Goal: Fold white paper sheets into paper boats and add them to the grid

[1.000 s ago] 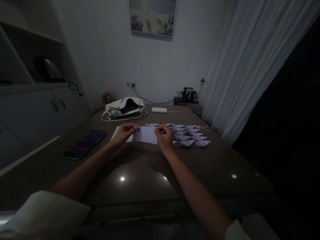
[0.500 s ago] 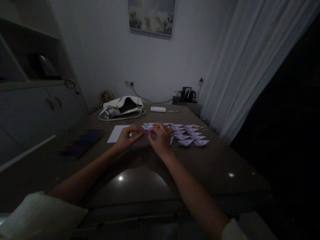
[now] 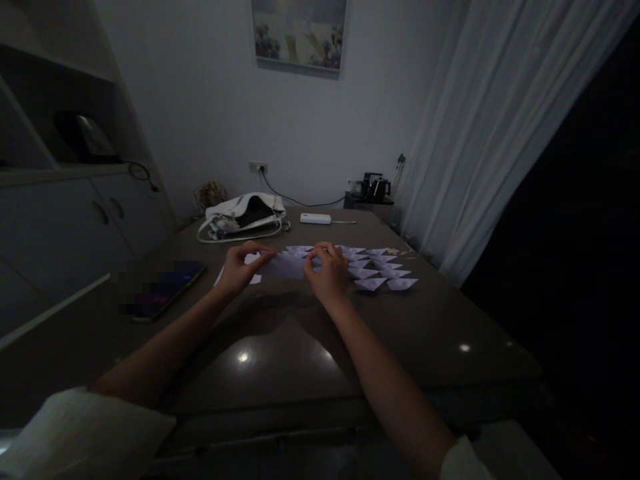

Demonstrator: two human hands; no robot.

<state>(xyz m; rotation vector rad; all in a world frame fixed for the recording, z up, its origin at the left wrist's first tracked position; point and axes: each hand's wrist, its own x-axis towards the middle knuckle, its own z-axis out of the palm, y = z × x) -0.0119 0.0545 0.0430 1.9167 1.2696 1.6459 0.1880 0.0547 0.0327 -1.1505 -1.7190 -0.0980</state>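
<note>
White bag (image 3: 237, 212) gapes on desk (image 3: 300, 340), contents unreadable. Before it, left hand (image 3: 239, 267), right hand (image 3: 327, 275): fingers pinching paper sheet (image 3: 284, 267).

Two hands (image 3: 239, 268) (image 3: 329, 273), one sheet of paper (image 3: 284, 267) between them, one desk (image 3: 295, 360). Paper boats (image 3: 370, 284): I get at least eight, but can't swear to the exact number cos a hand's hiding some. Plus one phone (image 3: 175, 288), one white bag (image 3: 224, 211), one white gadget (image 3: 315, 219), one wall picture (image 3: 299, 33), one wall socket (image 3: 257, 166) and two cupboard handles (image 3: 100, 212) (image 3: 117, 207).
</note>
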